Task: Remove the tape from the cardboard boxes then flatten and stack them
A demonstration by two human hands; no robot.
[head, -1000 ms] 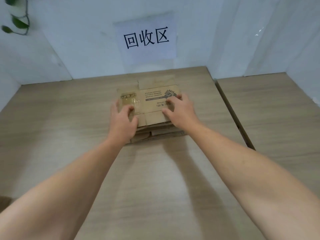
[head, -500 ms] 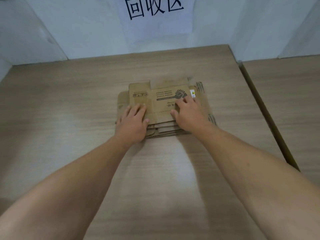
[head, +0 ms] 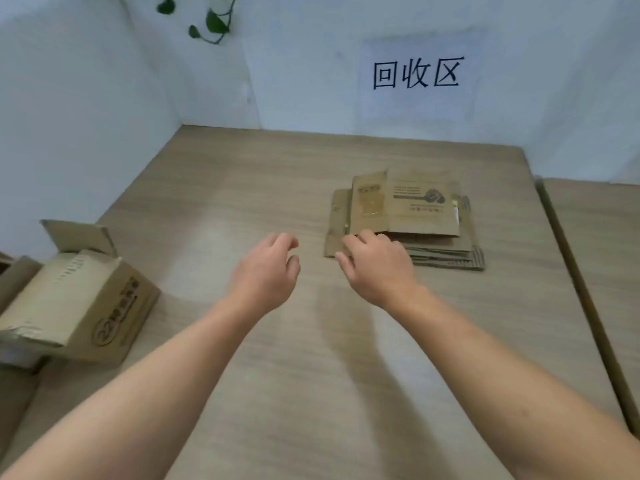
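A stack of flattened cardboard boxes [head: 419, 216] lies on the wooden table [head: 242, 188] at the right, below the wall sign. My right hand [head: 375, 266] hovers at the stack's near left corner with loosely curled fingers and holds nothing. My left hand [head: 266, 271] hangs over bare table to the left of the stack, fingers relaxed and empty. An intact cardboard box [head: 78, 303] with one raised flap and tape along its top stands at the table's left edge.
A white paper sign [head: 417, 72] with black characters hangs on the back wall. A leafy vine [head: 207, 24] trails down at the top left. A second table [head: 599, 254] adjoins on the right across a dark gap. More cardboard [head: 15, 278] shows at the far left.
Both hands have lifted off the flattened stack and drawn back toward me and leftward. The view has swung left, bringing the intact box into sight.
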